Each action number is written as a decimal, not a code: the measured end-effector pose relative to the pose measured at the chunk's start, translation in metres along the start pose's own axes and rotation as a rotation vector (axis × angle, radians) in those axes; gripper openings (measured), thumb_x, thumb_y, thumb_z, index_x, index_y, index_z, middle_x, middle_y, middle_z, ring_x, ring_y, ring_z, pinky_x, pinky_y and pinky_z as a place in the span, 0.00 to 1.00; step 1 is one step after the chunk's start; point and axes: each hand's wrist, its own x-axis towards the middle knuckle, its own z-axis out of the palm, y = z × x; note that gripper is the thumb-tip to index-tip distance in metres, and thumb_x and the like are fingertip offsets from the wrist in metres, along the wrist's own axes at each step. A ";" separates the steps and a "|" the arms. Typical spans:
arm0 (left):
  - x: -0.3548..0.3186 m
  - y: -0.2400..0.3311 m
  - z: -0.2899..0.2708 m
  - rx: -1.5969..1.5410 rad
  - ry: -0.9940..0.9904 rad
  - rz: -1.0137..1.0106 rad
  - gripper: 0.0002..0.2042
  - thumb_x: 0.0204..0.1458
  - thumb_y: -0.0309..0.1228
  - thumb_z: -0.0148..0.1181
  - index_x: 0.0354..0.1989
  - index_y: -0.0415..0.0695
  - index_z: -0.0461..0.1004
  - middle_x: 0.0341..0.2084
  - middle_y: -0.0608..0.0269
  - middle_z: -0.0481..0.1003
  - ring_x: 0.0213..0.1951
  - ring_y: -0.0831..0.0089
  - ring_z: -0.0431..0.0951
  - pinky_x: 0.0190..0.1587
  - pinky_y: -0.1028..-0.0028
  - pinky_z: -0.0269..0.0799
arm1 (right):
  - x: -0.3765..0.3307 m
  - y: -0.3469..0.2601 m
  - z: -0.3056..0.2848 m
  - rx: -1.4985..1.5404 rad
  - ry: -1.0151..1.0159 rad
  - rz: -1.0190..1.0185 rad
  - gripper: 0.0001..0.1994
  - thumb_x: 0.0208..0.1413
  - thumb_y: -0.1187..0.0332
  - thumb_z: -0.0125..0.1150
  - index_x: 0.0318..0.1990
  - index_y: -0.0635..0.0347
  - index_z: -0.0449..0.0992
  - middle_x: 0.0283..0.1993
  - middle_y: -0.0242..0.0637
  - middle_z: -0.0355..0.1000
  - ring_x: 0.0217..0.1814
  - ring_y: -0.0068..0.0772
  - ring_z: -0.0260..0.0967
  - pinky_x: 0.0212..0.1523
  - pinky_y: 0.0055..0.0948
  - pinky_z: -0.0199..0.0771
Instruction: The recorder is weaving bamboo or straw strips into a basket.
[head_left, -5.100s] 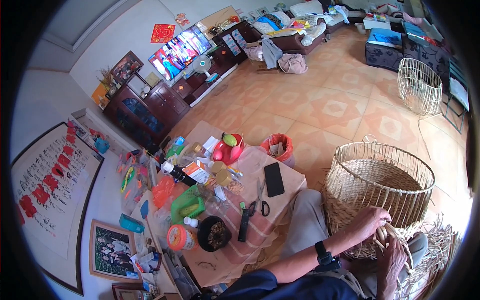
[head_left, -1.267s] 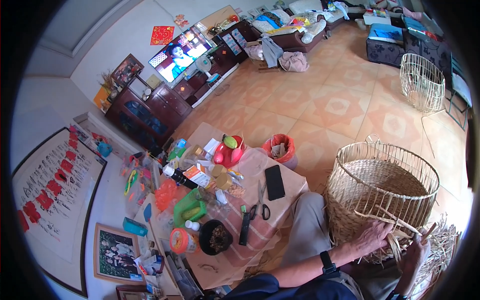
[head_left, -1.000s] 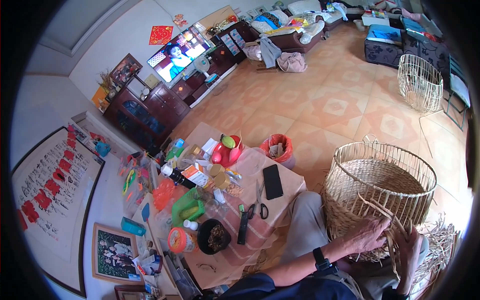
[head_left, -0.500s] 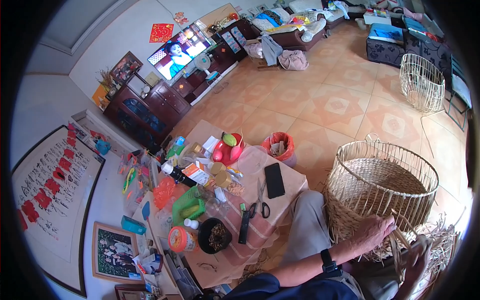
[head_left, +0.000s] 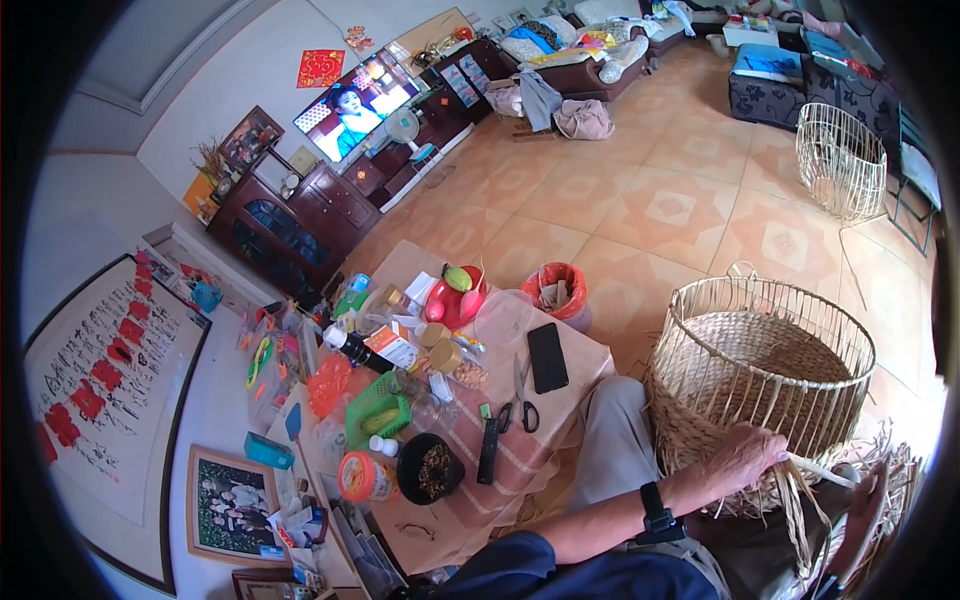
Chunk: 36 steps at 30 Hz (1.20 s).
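A half-woven straw basket (head_left: 690, 430) stands upright by my knees, its lower wall closed and its upper part bare thin ribs joined to a rim. Against its near side my left hand (head_left: 745, 460) is closed, pinching dried straw strands (head_left: 792, 500) that hang down below the fingers. To its right is my right hand (head_left: 862, 505), dark and smeared, so its fingers cannot be made out. A pale curved strand (head_left: 825, 470) spans the gap between both hands.
Loose straw (head_left: 905, 480) is heaped at the far right. Left of my knee, a cluttered table (head_left: 570, 430) bears scissors (head_left: 520, 400), a black phone (head_left: 548, 358) and a dark bowl (head_left: 430, 470). A red-lined bin (head_left: 570, 285) and another wire-like basket frame (head_left: 835, 165) stand on the floor.
My right hand has moved right and away from my left hand, and the pale strand now stretches between them. My left hand stays at the basket's near side; the straw strands hang lower.
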 end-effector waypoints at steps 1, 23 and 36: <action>-0.006 -0.006 -0.002 0.031 0.004 -0.029 0.13 0.62 0.36 0.61 0.29 0.42 0.72 0.22 0.53 0.76 0.27 0.50 0.79 0.32 0.52 0.71 | -0.002 -0.032 0.062 -0.160 -0.066 -0.025 0.31 0.67 0.78 0.57 0.76 0.56 0.59 0.69 0.43 0.68 0.48 0.24 0.72 0.48 0.22 0.76; -0.006 -0.013 0.022 0.035 0.248 -0.077 0.15 0.62 0.39 0.60 0.26 0.42 0.73 0.19 0.52 0.76 0.25 0.51 0.80 0.31 0.53 0.74 | 0.016 -0.027 0.319 -1.148 0.211 -0.357 0.12 0.69 0.65 0.57 0.43 0.68 0.72 0.32 0.55 0.70 0.31 0.45 0.63 0.37 0.45 0.66; -0.023 -0.031 -0.024 0.018 0.356 -0.027 0.19 0.60 0.40 0.62 0.19 0.44 0.72 0.14 0.51 0.72 0.19 0.51 0.77 0.25 0.55 0.72 | 0.019 -0.039 0.336 -1.127 0.041 -0.291 0.20 0.68 0.61 0.59 0.23 0.60 0.66 0.19 0.28 0.54 0.24 0.22 0.49 0.25 0.34 0.51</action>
